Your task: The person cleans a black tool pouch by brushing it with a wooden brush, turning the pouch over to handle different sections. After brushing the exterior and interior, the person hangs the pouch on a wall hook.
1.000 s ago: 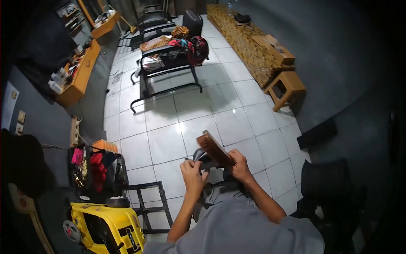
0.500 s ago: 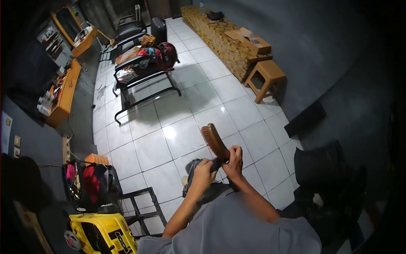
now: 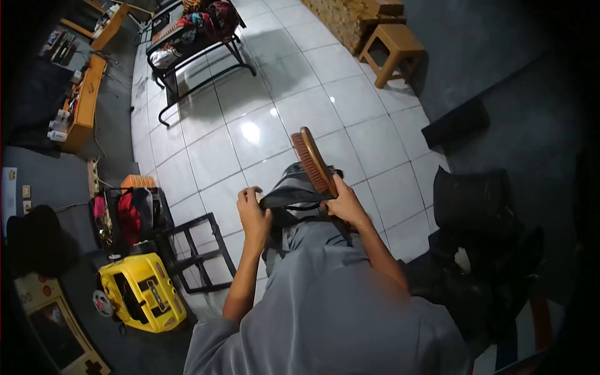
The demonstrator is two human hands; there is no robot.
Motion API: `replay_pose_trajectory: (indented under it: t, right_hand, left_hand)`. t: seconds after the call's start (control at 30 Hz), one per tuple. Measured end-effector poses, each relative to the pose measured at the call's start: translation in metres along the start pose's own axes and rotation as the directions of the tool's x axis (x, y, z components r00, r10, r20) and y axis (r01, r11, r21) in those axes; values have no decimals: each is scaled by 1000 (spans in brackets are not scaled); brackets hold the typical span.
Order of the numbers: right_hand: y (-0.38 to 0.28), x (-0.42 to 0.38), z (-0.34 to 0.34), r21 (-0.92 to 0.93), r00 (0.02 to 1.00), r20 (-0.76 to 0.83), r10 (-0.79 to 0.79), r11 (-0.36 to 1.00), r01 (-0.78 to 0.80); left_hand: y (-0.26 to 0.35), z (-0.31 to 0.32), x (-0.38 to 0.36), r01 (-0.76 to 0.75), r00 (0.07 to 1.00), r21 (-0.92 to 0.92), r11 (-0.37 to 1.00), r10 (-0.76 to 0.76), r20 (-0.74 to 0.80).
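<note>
A wooden brush with reddish-brown bristles stands tilted in my right hand. The fingers are closed round its lower end, bristles facing left. A dark grey and black fabric item stretches between my hands in front of my body; its exact kind cannot be made out. My left hand grips its left edge between thumb and fingers. The right edge of the fabric meets my right hand below the brush, where part of it is hidden.
A yellow toy car and a black metal frame are at lower left. Ahead stands a black-framed chair piled with cloths. A brown plastic stool is at upper right, a black bin-like object at right.
My hands have moved apart, the left one going left, spreading the dark fabric between them. The brush remains in my right hand. My view has tilted further down.
</note>
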State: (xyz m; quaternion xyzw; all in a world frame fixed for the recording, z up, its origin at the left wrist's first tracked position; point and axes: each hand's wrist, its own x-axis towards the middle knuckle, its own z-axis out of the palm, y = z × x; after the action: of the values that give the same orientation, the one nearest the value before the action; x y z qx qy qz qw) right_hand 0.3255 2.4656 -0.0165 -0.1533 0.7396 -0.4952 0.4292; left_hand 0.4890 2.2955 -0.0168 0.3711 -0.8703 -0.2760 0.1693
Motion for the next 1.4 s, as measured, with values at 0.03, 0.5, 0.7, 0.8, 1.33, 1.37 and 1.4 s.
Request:
replay_pose_trajectory:
  t: [0.03, 0.5, 0.7, 0.8, 1.33, 1.37, 1.4]
  right_hand:
    - [-5, -9, -2, 50, 1000, 10, -21, 999, 20]
    - [-3, 6, -111, -514, 772, -475, -423, 845, 147]
    - [-57, -50, -123, -525, 420, -599, -681, 731, 436]
    - [-13, -60, -102, -546, 419, -584, -695, 718, 432]
    - [98, -30, -91, -448, 836, -444, -322, 888, 105]
    - [69, -37, -97, -313, 805, -490, -334, 929, 194]
    - [41, -51, -100, -255, 731, -559, -390, 921, 296]
  left_hand:
    - [2, 3, -8, 29, 999, -10, 1000, -29, -21]
    - [66, 87, 69, -428, 879, -439, 790, 477, 0]
    - [187, -25, 40, -594, 805, -379, 710, 533, -262]
    - [155, 9, 0, -642, 755, -182, 744, 574, -318]
    - [38, 105, -21, -188, 892, -353, 917, 309, 330]
    - [63, 89, -12, -232, 910, -409, 882, 345, 229]
    - [87, 72, -5, -322, 904, -407, 855, 406, 137]
